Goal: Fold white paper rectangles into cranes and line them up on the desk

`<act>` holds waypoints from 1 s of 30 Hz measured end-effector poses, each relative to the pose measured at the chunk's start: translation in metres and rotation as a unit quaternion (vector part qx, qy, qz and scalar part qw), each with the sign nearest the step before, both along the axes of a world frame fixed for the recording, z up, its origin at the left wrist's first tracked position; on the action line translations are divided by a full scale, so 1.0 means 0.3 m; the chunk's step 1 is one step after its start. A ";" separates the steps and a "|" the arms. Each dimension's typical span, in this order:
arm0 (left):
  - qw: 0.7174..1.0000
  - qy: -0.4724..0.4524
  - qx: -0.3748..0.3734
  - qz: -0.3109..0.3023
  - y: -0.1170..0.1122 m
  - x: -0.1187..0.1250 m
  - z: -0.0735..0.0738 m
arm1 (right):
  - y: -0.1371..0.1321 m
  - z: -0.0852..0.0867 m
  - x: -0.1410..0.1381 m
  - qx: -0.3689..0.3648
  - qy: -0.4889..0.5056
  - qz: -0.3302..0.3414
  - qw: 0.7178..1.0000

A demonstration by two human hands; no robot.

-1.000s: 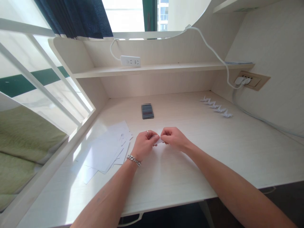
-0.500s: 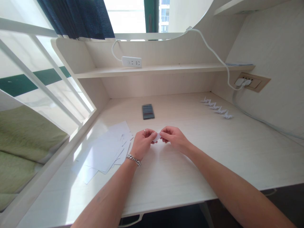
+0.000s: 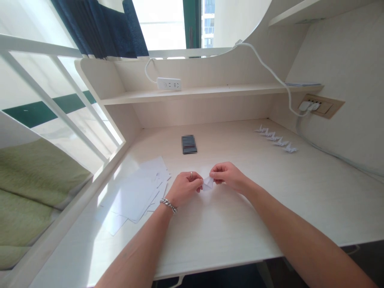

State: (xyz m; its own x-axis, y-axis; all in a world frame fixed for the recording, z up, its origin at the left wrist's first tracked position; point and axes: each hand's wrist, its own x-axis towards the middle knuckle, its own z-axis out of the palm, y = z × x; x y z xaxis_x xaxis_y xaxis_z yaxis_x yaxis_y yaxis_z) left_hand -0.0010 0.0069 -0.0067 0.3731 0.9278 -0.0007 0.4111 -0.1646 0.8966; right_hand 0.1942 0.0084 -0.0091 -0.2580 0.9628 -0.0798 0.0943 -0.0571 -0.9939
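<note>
A small folded piece of white paper (image 3: 208, 184) is held up between my two hands, over the middle of the desk. My left hand (image 3: 187, 186), with a ring and a chain bracelet, pinches its left side. At the upper right corner my right hand (image 3: 228, 175) grips it between thumb and fingertips. Creases and a flap show on the paper's face. On the desk to the left lie loose white paper sheets (image 3: 135, 192), partly overlapping. Several folded white paper cranes (image 3: 279, 141) stand in a slanting row at the back right.
A dark, blurred-out rectangular object (image 3: 189, 144) lies beyond my hands on the desk (image 3: 228, 240). Above it, a shelf (image 3: 210, 94) carries a white power strip (image 3: 169, 84). A white cable (image 3: 267, 62) runs down to the wall socket (image 3: 322, 106) on the right.
My hands have drawn slightly apart, and more of the folded paper shows between them. The whole view has shifted a little, moving the scene slightly down and right.
</note>
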 end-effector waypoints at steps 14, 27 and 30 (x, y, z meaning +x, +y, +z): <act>0.997 -0.058 -0.035 0.027 0.014 -0.050 0.017 | 0.035 -0.007 0.082 0.021 0.044 -0.072 0.996; 0.999 -0.034 -0.015 -0.001 0.001 0.005 -0.019 | -0.003 0.004 -0.018 0.001 0.007 -0.016 1.000; 0.999 -0.034 -0.009 0.008 0.004 0.003 -0.016 | 0.000 0.005 -0.016 0.011 0.011 -0.025 1.000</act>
